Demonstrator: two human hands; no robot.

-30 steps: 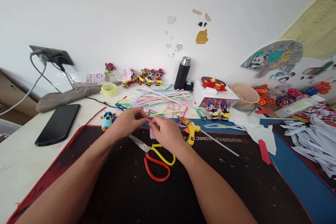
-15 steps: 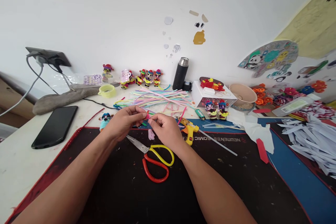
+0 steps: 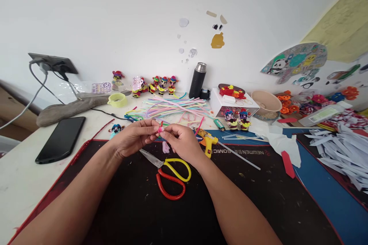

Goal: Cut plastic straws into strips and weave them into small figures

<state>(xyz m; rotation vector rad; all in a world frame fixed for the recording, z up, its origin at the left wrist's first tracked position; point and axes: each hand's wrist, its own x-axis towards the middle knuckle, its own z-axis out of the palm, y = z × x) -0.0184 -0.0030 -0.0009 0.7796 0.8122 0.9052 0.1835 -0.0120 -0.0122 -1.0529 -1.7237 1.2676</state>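
Between the fingertips of both hands is a small pink and red fuzzy piece [image 3: 160,129]. My left hand [image 3: 140,134] pinches it from the left, and my right hand [image 3: 178,138] pinches it from the right. Just under the hands lies a small pale purple piece [image 3: 166,147] on the black mat [image 3: 241,199]. Scissors [image 3: 171,176] with one red and one yellow handle rest on the mat below the hands. A yellow glue gun [image 3: 209,143] with a clear glue stick lies right of my right hand.
Pastel fuzzy stems [image 3: 175,106] are piled behind the hands. A black phone [image 3: 61,139] lies at left. Along the wall stand small figures [image 3: 163,85] and a black flask [image 3: 198,80]. White paper strips [image 3: 342,153] are heaped at right.
The fingertips have shifted slightly to the left, and the pink and red piece is turned so that its red end points up. Both hands keep their pinch.
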